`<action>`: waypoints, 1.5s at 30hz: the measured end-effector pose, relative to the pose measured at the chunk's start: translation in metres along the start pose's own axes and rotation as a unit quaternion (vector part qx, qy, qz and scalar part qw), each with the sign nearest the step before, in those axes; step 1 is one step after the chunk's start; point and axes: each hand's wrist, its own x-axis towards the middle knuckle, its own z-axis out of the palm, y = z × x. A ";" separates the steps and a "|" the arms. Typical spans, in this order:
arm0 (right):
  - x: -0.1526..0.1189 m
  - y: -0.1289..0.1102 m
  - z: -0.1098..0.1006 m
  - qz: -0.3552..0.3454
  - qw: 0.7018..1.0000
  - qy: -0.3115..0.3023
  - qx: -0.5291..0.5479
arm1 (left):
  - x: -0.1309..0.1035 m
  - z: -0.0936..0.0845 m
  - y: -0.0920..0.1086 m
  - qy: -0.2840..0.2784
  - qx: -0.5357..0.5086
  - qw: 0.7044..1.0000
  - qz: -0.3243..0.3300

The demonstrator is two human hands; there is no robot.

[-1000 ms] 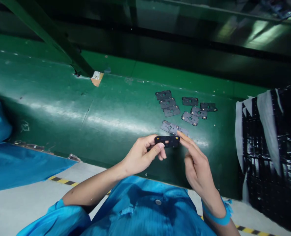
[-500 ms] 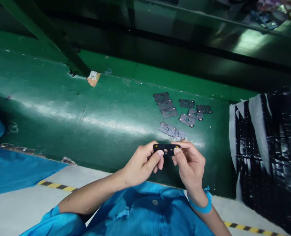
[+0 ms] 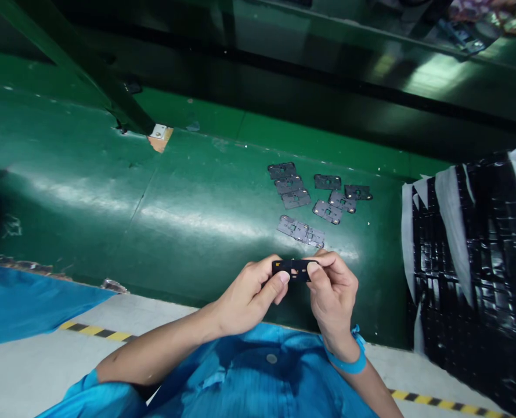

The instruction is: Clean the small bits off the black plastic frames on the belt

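Note:
A small black plastic plate [image 3: 299,268] with cut-outs and a gold-coloured contact is held level between my two hands, close to the front of the green table. My left hand [image 3: 258,290] pinches its left end, thumb on the face and fingers behind. At the other end, my right hand [image 3: 334,287] grips the plate the same way, its thumb covering the right corner. Just beyond my fingers lie two overlapping dark grey plates [image 3: 300,230]. Farther back, several similar plates [image 3: 289,184] lie in a slanting row, with another loose group [image 3: 328,211] to their right.
The green table [image 3: 197,244] stretches far to the left, where a green post [image 3: 122,98] meets it at a bracket. Black wrapped material with white strips [image 3: 462,249] stands at the right edge. Blue fabric [image 3: 31,302] shows at the left.
The scene has shifted slightly left in view. Both hands keep hold of the black plate; my right thumb now covers the gold contact at its right end.

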 end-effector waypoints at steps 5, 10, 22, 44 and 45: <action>-0.007 0.002 -0.003 0.034 0.999 -0.005 0.015 | 0.000 0.002 -0.010 -0.003 -0.057 0.998 -0.029; -0.013 0.001 -0.001 0.026 1.000 -0.016 0.003 | 0.002 0.005 -0.016 0.071 -0.068 0.995 -0.003; -0.019 0.005 0.005 0.010 0.999 0.012 -0.029 | -0.001 0.009 -0.022 0.087 -0.057 0.995 0.012; -0.022 0.003 0.005 0.076 0.995 -0.055 0.021 | -0.011 0.012 -0.013 0.119 -0.199 0.967 -0.105; -0.022 0.003 0.005 0.071 0.996 -0.054 0.013 | -0.010 0.012 -0.013 0.123 -0.192 0.968 -0.107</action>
